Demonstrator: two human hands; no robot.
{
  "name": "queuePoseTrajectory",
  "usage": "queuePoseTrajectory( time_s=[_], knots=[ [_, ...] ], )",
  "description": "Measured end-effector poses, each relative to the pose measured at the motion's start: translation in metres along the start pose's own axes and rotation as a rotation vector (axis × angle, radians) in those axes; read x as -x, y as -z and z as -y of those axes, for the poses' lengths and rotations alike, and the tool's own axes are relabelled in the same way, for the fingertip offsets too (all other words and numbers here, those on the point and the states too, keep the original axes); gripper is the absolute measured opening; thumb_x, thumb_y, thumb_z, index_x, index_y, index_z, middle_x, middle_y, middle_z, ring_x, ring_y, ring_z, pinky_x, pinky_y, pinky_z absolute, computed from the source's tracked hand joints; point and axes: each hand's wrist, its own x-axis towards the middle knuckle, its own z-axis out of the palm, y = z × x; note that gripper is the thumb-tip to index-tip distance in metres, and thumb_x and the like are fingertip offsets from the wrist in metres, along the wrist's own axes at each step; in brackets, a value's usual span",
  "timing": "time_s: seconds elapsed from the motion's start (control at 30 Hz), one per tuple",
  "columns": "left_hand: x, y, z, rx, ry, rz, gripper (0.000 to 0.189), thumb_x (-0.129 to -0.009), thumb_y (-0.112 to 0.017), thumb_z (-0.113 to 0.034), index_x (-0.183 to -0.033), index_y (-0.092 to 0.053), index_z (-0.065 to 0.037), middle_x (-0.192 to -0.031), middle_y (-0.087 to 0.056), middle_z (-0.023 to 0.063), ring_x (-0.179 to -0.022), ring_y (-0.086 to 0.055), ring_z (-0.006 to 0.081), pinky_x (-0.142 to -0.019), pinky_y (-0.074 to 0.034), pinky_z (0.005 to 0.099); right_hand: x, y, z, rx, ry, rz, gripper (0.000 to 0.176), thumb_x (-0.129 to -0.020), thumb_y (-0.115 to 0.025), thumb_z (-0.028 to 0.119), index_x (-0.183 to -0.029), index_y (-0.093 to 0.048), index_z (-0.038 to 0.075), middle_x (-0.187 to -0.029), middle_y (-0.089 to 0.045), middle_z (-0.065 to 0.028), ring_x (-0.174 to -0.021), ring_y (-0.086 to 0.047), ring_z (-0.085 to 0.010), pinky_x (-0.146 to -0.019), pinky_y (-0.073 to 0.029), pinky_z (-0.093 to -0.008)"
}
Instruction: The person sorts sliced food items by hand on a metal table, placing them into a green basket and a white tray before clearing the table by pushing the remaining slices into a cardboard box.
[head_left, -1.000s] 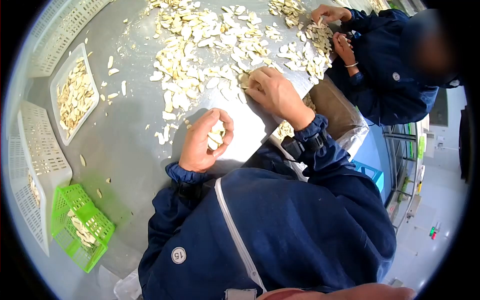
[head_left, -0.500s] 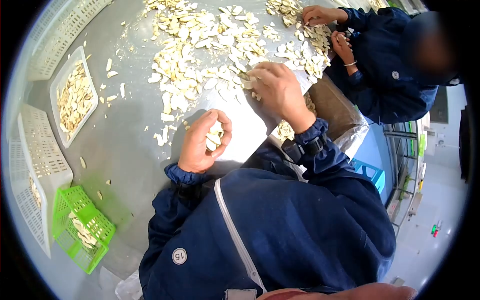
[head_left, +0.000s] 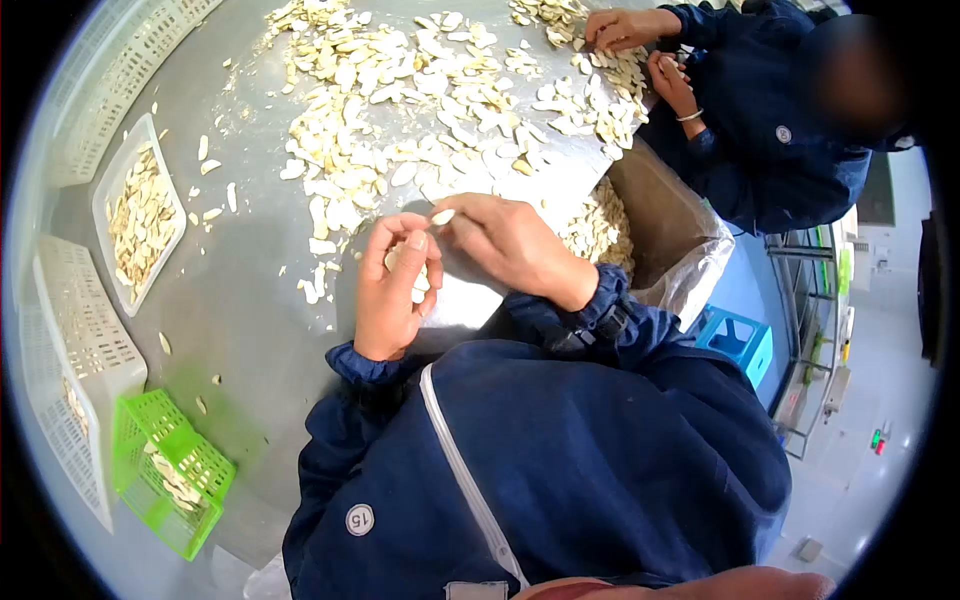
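My left hand point(head_left: 392, 298) is closed around several pale slices point(head_left: 420, 284), which look dried, above the near edge of the metal table. Beside it, my right hand point(head_left: 525, 250) pinches a single pale slice point(head_left: 443, 216) between thumb and fingertips, close to the left fingertips. Beyond both hands spreads a loose heap of the same cream-coloured slices point(head_left: 345, 130). Under my right forearm and past it, a lined box point(head_left: 665, 215) holds many more slices point(head_left: 600, 230).
A white tray point(head_left: 181, 232) of slices lies on the left of the metal table point(head_left: 270, 340). White perforated baskets point(head_left: 100, 330) and a green basket point(head_left: 205, 455) line that side. At upper right, a co-worker's hands point(head_left: 630, 30) handle slices. A blue stool point(head_left: 745, 345) stands on the floor.
My right hand has come back from the heap towards my left hand, now with a slice in its fingertips. The left hand has turned slightly, still holding slices.
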Motion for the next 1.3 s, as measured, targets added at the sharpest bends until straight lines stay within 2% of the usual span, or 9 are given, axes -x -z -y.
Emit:
queuePoseTrajectory(
  time_s=[0.07,0.2,0.4,0.63,0.77,0.93,0.97,1.13,1.3],
  knots=[
    [0.0,0.001,0.007,-0.083,-0.043,-0.053,0.015,-0.109,-0.06,-0.015,-0.12,-0.057,-0.006,-0.095,-0.061,0.002,-0.072,-0.059,0.0052,-0.048,-0.04,0.0204,-0.002,-0.007,0.005,0.055,0.071,0.008,0.027,-0.103,-0.057,0.01,-0.125,-0.069,0.001,-0.101,-0.073,-0.0217,-0.09,-0.072,-0.0388,-0.081,-0.058,-0.0424],
    [-0.002,-0.003,0.01,-0.199,-0.099,-0.149,0.011,-0.105,-0.065,-0.008,-0.113,-0.059,-0.006,-0.085,-0.061,0.0014,-0.062,-0.055,0.0038,-0.047,-0.04,0.02,-0.004,-0.014,0.009,0.065,0.118,0.014,0.027,-0.1,-0.059,0.013,-0.121,-0.069,0.0,-0.097,-0.073,-0.0239,-0.088,-0.071,-0.0444,-0.078,-0.057,-0.0497],
    [-0.002,-0.002,0.011,-0.255,-0.122,-0.206,0.008,-0.105,-0.066,-0.008,-0.109,-0.059,-0.007,-0.074,-0.06,-0.0007,-0.054,-0.048,0.0025,-0.046,-0.036,0.0199,-0.002,-0.01,0.005,0.081,0.105,0.009,0.027,-0.096,-0.061,0.011,-0.12,-0.071,0.003,-0.098,-0.073,-0.0215,-0.091,-0.071,-0.0428,-0.08,-0.058,-0.049],
    [0.001,0.0,0.005,0.076,-0.009,-0.141,0.012,-0.108,-0.059,-0.017,-0.114,-0.056,-0.007,-0.079,-0.063,0.0065,-0.061,-0.053,0.0067,-0.046,-0.036,0.0209,-0.012,0.044,-0.053,0.707,0.122,-0.474,0.029,-0.094,-0.068,0.012,-0.122,-0.073,0.01,-0.117,-0.072,-0.0155,-0.108,-0.067,-0.0364,-0.091,-0.056,-0.0471],
    [-0.006,0.015,0.01,0.272,0.001,0.04,0.018,-0.107,-0.058,-0.023,-0.115,-0.055,-0.007,-0.093,-0.065,0.0114,-0.07,-0.06,0.0111,-0.045,-0.038,0.0202,0.002,0.074,-0.078,0.693,0.017,-0.478,0.026,-0.094,-0.068,0.014,-0.119,-0.074,0.009,-0.109,-0.073,-0.0162,-0.102,-0.068,-0.0379,-0.087,-0.057,-0.0456],
    [-0.003,0.0,-0.003,0.345,0.046,0.007,0.017,-0.107,-0.057,-0.023,-0.11,-0.055,-0.006,-0.105,-0.063,0.011,-0.075,-0.062,0.013,-0.043,-0.038,0.0193,-0.005,0.071,-0.06,0.664,-0.093,-0.462,0.029,-0.095,-0.07,0.018,-0.122,-0.074,0.009,-0.11,-0.075,-0.0135,-0.099,-0.072,-0.0335,-0.087,-0.058,-0.0413],
    [-0.003,0.003,0.0,0.359,0.036,0.054,0.016,-0.108,-0.057,-0.022,-0.109,-0.055,-0.006,-0.103,-0.063,0.0101,-0.074,-0.062,0.0128,-0.042,-0.038,0.0193,-0.01,0.067,-0.066,0.73,0.014,-0.456,0.03,-0.094,-0.07,0.02,-0.122,-0.074,0.011,-0.108,-0.075,-0.0138,-0.096,-0.072,-0.0324,-0.084,-0.059,-0.0401],
    [-0.004,0.018,0.009,0.399,0.042,0.139,0.015,-0.109,-0.056,-0.019,-0.108,-0.056,-0.005,-0.096,-0.06,0.0066,-0.072,-0.06,0.0118,-0.042,-0.037,0.0191,-0.018,0.07,-0.06,0.47,-0.192,-0.393,0.03,-0.094,-0.069,0.018,-0.123,-0.074,0.011,-0.11,-0.075,-0.0137,-0.103,-0.07,-0.0354,-0.089,-0.057,-0.0428],
    [-0.006,0.019,0.008,0.428,0.12,0.145,0.015,-0.108,-0.057,-0.019,-0.107,-0.056,-0.004,-0.095,-0.06,0.0064,-0.07,-0.058,0.0114,-0.042,-0.037,0.0193,-0.015,0.08,-0.074,0.732,-0.051,-0.461,0.028,-0.094,-0.07,0.02,-0.12,-0.076,0.011,-0.112,-0.075,-0.0141,-0.1,-0.07,-0.0362,-0.09,-0.056,-0.0435]
  ],
)
